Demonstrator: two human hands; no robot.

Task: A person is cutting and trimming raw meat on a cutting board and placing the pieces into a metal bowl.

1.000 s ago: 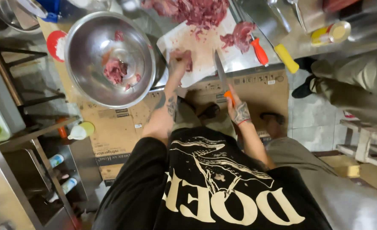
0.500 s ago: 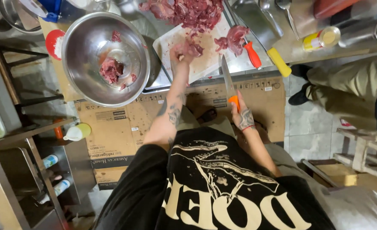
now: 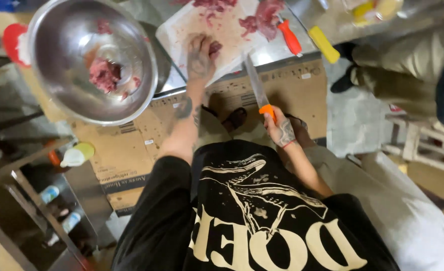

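Observation:
My left hand (image 3: 201,55) rests on a small piece of raw red meat (image 3: 215,48) at the near edge of a white cutting board (image 3: 232,35). My right hand (image 3: 281,128) grips the orange handle of a long knife (image 3: 256,86), held below the counter edge with the blade pointing up toward the board. More raw meat (image 3: 263,16) lies at the board's far end. A large steel bowl (image 3: 66,100) to the left holds a few meat pieces (image 3: 104,75).
An orange-handled tool (image 3: 290,37) and a yellow-handled tool (image 3: 323,44) lie right of the board on the steel counter. Flattened cardboard (image 3: 131,150) covers the floor. Another person's legs (image 3: 402,75) stand at right. A metal rack with bottles (image 3: 56,200) is at lower left.
The view has tilted closer to the counter. My left hand stays on the meat at the board's edge; my right hand keeps the knife just below the counter edge.

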